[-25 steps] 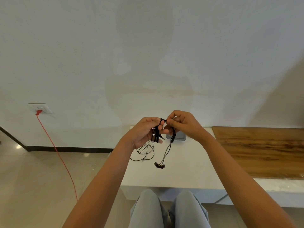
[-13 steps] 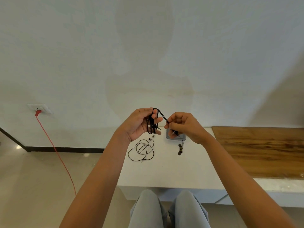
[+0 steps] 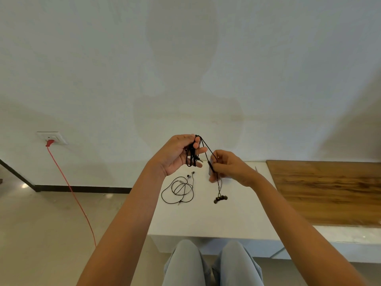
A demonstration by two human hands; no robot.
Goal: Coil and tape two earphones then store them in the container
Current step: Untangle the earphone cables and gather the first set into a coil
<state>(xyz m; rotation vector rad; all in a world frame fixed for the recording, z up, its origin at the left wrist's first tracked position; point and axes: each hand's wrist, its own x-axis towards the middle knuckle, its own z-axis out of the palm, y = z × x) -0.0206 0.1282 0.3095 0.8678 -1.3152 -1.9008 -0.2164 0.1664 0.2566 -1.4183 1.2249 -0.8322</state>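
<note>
My left hand is raised above the white table with several loops of a black earphone cable wound around its fingers. A strand runs from the loops down to my right hand, which pinches it; the earbuds dangle below that hand. A second black earphone lies loosely coiled on the table under my left hand. A small grey container sits on the table, mostly hidden behind my right hand.
A wooden board covers the table's right part. A red cable runs from a wall socket down across the floor at the left. My knees are at the table's near edge.
My hands have drawn apart and my left hand has risen. Another turn of cable has gone over its fingers. The dangling earbuds first rose, then dropped a little lower again.
</note>
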